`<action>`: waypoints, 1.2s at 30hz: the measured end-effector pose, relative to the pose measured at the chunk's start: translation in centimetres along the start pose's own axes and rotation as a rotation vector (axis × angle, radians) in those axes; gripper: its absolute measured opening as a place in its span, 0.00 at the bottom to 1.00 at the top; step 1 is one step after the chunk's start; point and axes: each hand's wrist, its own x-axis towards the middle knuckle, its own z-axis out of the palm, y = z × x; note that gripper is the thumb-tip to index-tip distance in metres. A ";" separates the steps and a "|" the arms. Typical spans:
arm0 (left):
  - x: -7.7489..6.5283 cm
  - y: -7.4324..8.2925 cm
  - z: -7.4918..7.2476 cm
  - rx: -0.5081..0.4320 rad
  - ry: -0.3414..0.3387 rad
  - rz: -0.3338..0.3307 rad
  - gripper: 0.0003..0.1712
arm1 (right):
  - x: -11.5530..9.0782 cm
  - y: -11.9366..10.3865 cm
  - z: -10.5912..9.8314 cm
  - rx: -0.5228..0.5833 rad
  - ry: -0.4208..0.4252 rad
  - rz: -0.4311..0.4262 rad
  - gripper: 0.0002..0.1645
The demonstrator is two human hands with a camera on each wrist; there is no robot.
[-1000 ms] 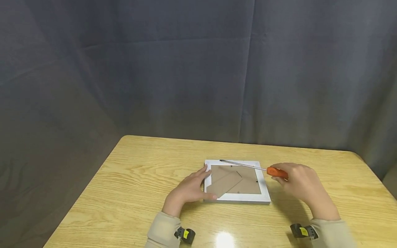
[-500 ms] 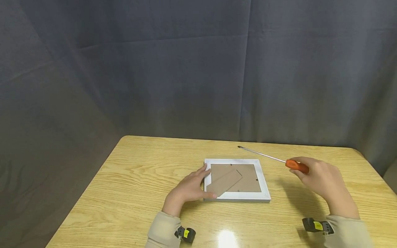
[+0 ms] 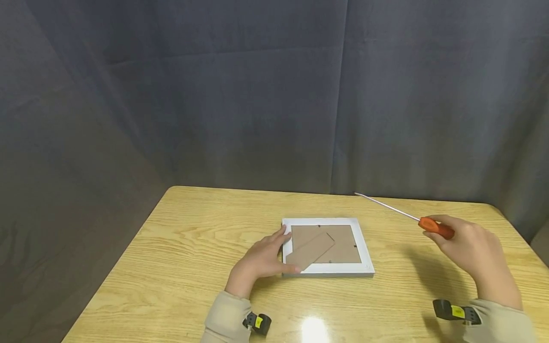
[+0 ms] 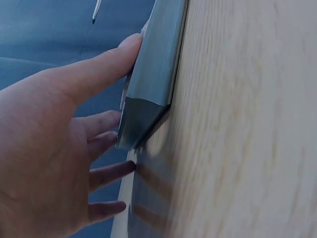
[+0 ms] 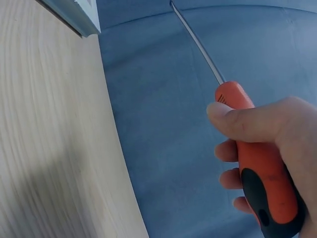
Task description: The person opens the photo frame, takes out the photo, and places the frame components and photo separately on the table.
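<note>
A picture frame (image 3: 328, 270) lies back side up on the table, with a white border, a brown backing board (image 3: 345, 237) and a slanted stand flap. My left hand (image 3: 260, 257) rests at its left side. In the left wrist view the thumb (image 4: 130, 43) touches the frame's edge, and the other fingers are spread out, nearly straight. To the right, my right hand (image 3: 473, 247) grips a screwdriver (image 3: 436, 227) by its orange and black handle. Its long metal shaft points up and left, above the table and apart from the frame.
The wooden table (image 3: 184, 247) has rounded far corners. A dark curtain (image 3: 257, 105) hangs behind it and along the left side. Each wrist carries a small black camera on a strap.
My right hand has carried the screwdriver to the right, away from above the frame; its tip has risen past the frame's far edge. The left hand and the frame have stayed put.
</note>
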 end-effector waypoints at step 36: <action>-1.7 5.5 0.8 0.510 0.128 -0.211 0.50 | -0.5 -0.8 -0.2 0.019 -0.016 0.058 0.22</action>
